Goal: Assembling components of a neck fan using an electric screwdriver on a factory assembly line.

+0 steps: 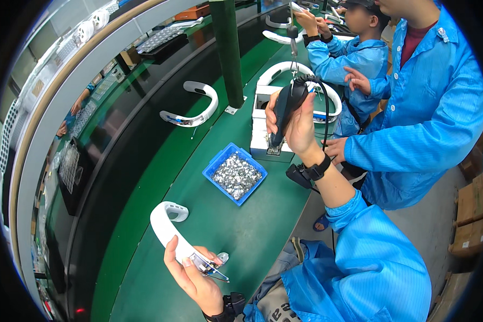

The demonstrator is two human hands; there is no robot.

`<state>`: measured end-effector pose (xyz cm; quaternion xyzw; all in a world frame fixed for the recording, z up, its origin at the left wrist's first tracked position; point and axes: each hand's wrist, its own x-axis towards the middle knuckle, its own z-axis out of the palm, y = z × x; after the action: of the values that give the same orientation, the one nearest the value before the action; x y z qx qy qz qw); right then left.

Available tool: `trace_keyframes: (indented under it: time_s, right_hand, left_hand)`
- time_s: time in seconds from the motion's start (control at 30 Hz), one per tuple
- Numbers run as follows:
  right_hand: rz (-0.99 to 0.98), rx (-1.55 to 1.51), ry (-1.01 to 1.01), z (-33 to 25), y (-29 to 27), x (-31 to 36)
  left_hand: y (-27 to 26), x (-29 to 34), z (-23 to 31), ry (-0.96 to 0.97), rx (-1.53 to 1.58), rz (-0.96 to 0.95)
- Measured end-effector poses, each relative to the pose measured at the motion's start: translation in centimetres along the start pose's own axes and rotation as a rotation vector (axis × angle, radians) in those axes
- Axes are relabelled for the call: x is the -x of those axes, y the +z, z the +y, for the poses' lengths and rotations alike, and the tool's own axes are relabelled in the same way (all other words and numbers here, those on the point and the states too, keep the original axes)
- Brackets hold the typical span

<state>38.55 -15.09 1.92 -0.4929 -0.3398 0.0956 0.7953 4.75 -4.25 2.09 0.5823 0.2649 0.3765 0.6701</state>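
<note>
My left hand (pixel 198 284) is closed around a white U-shaped plastic housing (pixel 172 231), its curved end pointing away from me. Wires and small parts show at the open end near my fingers, with a small clear piece (pixel 223 257) beside them. Raised over the bench, my right hand (pixel 304 126) grips a black electric screwdriver (pixel 288 107), tip down. The tool hangs from a metal spring (pixel 293 51) and has a coiled cord. Its tip is by a white box-like fixture (pixel 260 140). A blue bin (pixel 220 189) of small shiny metal parts stands between my hands.
Another white housing (pixel 212 107) lies across the bench near a dark green post (pixel 228 53). One more (pixel 284 67) lies behind the fixture. A person in a blue coat (pixel 424 129) stands close at right, another (pixel 354 53) works beyond. Cardboard boxes (pixel 469 225) are stacked at far right.
</note>
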Motion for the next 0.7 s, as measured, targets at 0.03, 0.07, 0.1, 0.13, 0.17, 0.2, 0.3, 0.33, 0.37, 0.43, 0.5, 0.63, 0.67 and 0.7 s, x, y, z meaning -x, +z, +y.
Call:
trace_keyframes:
  time_s: [0.03,0.07,0.1,0.13,0.17,0.2,0.3,0.33,0.37,0.43,0.5,0.63,0.67,0.7]
  right_hand:
    - [0.013,-0.037,0.03,-0.4,0.4,0.3]
    - [0.024,-0.074,0.06,-0.8,0.9,0.6]
    - [0.026,-0.08,0.056,-1.2,1.2,0.9]
    - [0.049,-0.1,0.052,-1.7,2.1,1.1]
    - [0.037,-0.137,0.044,-2.5,2.9,1.1]
    - [0.03,-0.171,0.036,-3.6,3.6,1.3]
    - [-0.078,-0.385,0.041,-7.0,5.9,1.6]
    - [-0.13,-0.448,0.037,-7.5,7.1,1.6]
    - [-0.157,-0.509,0.053,-7.8,8.6,2.0]
    - [-0.225,-0.61,0.071,-8.6,11.7,2.8]
    - [-0.299,-0.677,0.071,-9.3,13.9,3.1]
    - [-0.33,-0.496,0.026,-10.0,14.6,3.1]
    - [-0.283,-0.51,0.039,-9.6,14.0,3.2]
    - [-0.238,-0.526,0.052,-9.5,13.6,3.3]
  left_hand:
    - [-0.1,0.0,0.0,-0.007,0.002,-0.009]
    - [-0.1,0.0,0.1,-0.004,0.004,-0.001]
    - [0.0,-0.1,0.2,-0.02,0.022,-0.017]
    - [0.1,0.0,0.3,-0.036,0.037,-0.024]
    - [0.2,0.0,0.2,-0.052,0.028,-0.027]
    - [0.4,0.0,0.1,-0.058,0.017,-0.044]
    - [1.3,-0.3,0.3,-0.066,0.043,-0.144]
    - [1.4,-0.5,0.1,-0.066,0.049,-0.16]
    - [1.2,-0.4,-0.1,-0.102,0.073,-0.144]
    - [1.1,-0.3,0.1,-0.1,0.066,-0.135]
    - [0.9,-0.4,0.1,-0.094,0.071,-0.151]
    - [0.6,-0.3,-0.2,-0.062,0.062,-0.164]
    - [0.4,-0.2,-0.2,-0.074,0.086,-0.154]
    - [0.2,-0.1,-0.2,-0.085,0.109,-0.141]
